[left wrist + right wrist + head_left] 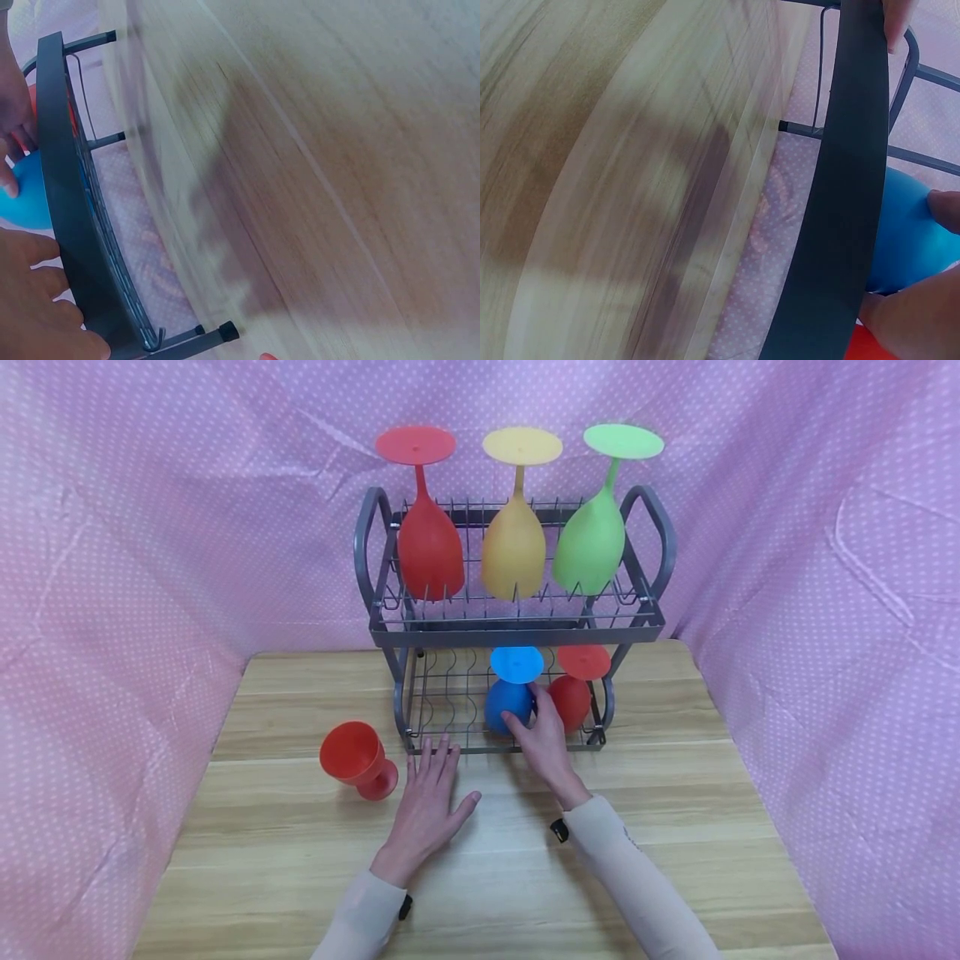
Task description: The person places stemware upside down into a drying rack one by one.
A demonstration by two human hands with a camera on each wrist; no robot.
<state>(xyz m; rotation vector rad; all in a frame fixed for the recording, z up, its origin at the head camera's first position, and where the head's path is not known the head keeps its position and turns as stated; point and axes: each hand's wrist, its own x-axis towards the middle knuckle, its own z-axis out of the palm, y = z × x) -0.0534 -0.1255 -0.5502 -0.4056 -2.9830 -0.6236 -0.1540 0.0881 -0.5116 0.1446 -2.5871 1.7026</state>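
Note:
A blue plastic goblet (507, 708) stands upside down on the lower tier of a grey two-tier dish rack (517, 635). My right hand (547, 747) grips its bowl, thumb on the near side and fingers around the right, just under the foot. The right wrist view shows the thumb pressed to the blue bowl (911, 232) behind the rack's front bar (840, 150). To its right sits an inverted red goblet (572, 703). With fingers extended, my left hand (427, 806) rests its fingertips on the lower tier's front edge.
Upright on the wooden table (285, 868), left of the rack, is another red goblet (358, 760). Inverted red (431, 547), yellow (513, 552) and green (591, 547) goblets line the upper tier. Pink dotted cloth (187, 510) hangs behind and at both sides.

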